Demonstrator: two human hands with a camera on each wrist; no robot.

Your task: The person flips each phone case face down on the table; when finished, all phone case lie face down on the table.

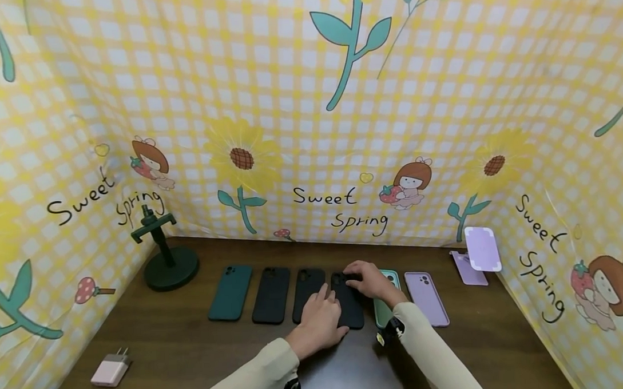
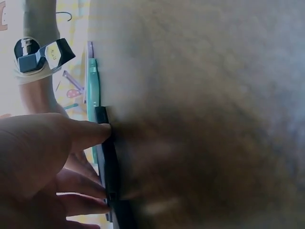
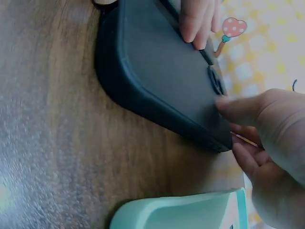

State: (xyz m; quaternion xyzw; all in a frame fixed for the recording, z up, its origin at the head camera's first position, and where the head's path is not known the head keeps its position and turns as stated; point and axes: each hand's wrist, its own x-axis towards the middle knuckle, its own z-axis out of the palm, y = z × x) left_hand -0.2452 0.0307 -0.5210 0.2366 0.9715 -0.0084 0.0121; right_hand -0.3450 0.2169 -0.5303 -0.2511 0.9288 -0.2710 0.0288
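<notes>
A black phone case (image 1: 350,307) lies fourth from the left in a row of cases, its face up and camera cutout at the far end. My left hand (image 1: 320,321) holds its near left part, thumb (image 2: 97,133) at the near end and fingers (image 3: 195,26) along the left edge. At the far end my right hand (image 1: 371,283) pinches the case, thumb (image 3: 233,107) on top and other fingers round the edge. Left of it is another black case (image 1: 303,282), partly hidden by my left hand. A mint green case (image 3: 176,210) sits to its right, partly under my right wrist.
Further left lie a third black case (image 1: 271,296) and a teal case (image 1: 230,293). A lavender case (image 1: 427,299) is at the right of the row. Behind stand a dark green stand (image 1: 171,268) and a lilac stand (image 1: 482,250). A charger (image 1: 110,370) lies front left; patterned cloth (image 1: 310,160) surrounds the table.
</notes>
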